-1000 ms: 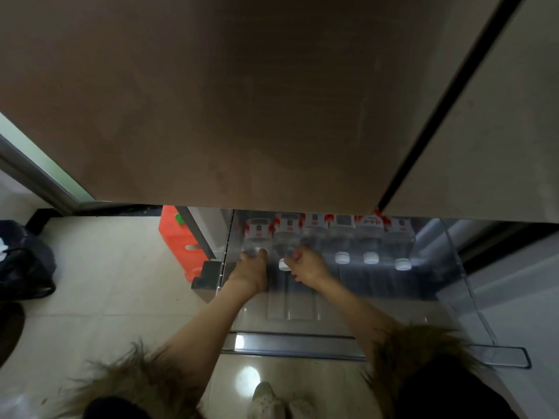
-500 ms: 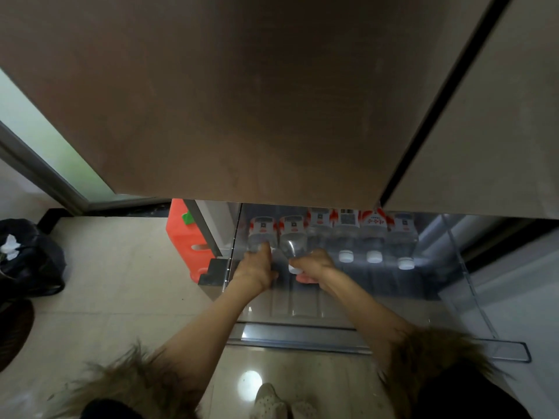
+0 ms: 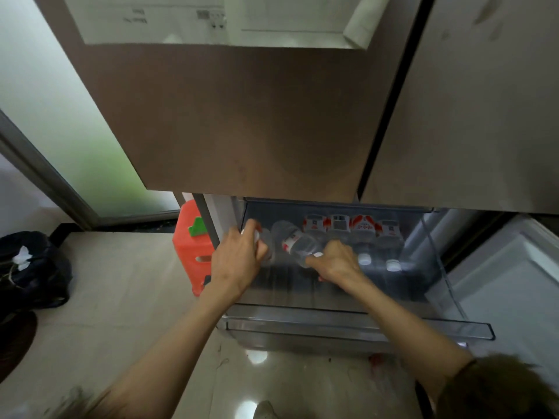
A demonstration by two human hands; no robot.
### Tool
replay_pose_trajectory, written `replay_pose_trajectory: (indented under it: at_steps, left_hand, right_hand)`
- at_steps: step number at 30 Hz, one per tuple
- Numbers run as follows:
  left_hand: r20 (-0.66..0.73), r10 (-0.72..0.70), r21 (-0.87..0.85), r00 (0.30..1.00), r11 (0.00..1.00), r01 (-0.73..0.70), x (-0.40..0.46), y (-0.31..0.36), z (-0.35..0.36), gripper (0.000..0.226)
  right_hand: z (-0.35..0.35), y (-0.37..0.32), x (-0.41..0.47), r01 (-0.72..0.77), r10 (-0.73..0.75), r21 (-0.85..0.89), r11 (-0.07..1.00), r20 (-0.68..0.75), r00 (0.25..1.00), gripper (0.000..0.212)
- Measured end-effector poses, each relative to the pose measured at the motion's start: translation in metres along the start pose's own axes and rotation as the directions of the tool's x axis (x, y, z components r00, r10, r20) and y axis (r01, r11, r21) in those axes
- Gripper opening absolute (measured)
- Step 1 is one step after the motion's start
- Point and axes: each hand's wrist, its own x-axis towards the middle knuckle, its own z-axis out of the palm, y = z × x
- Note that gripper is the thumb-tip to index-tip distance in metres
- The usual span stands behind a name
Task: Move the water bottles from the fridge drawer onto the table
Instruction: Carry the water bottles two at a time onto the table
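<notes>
The fridge drawer (image 3: 332,328) is pulled out below the closed brown doors. Several clear water bottles with red-and-white labels and white caps lie in a row at its back (image 3: 363,228). My left hand (image 3: 239,261) is closed around the leftmost bottle (image 3: 260,237), which is mostly hidden by the hand. My right hand (image 3: 335,261) grips the neck end of a second bottle (image 3: 295,241), which is tilted and lifted off the row, its base pointing up and left.
An orange plastic stool (image 3: 192,246) stands on the floor just left of the drawer. A dark bag (image 3: 33,267) lies at the far left. The clear drawer side wall (image 3: 441,267) rises on the right. The fridge doors (image 3: 242,116) overhang the drawer.
Both hands have closed on bottles and begun lifting them; the right-hand bottle has tipped up out of the row. The camera has tilted upward, showing more of the fridge doors.
</notes>
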Motion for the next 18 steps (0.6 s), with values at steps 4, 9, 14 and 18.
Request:
replay_pose_trajectory:
  at_steps: [4, 9, 14, 18]
  left_hand:
    - [-0.044, 0.032, -0.023, 0.999, 0.999, -0.033, -0.007, 0.001, -0.004, 0.032]
    - [-0.044, 0.065, -0.055, 0.997, 0.996, -0.067, -0.007, 0.000, -0.001, 0.032]
    - [-0.065, -0.010, -0.213, 0.998, 0.977, -0.004, -0.003, -0.008, 0.004, 0.033]
    - [-0.047, -0.030, -0.438, 0.998, 0.899, 0.007, -0.002, -0.007, 0.007, 0.039]
  right_hand:
    - [-0.015, -0.009, -0.016, 0.136, -0.173, -0.164, 0.977, -0.242, 0.955, 0.036]
    - [-0.020, -0.016, -0.023, 0.285, -0.382, -0.294, 0.912, -0.356, 0.853, 0.036]
    - [-0.013, -0.011, -0.016, 0.410, -0.436, -0.150, 0.900, -0.325, 0.839, 0.034]
    - [-0.006, -0.003, -0.006, 0.428, -0.409, 0.000, 0.904, -0.291, 0.865, 0.047]
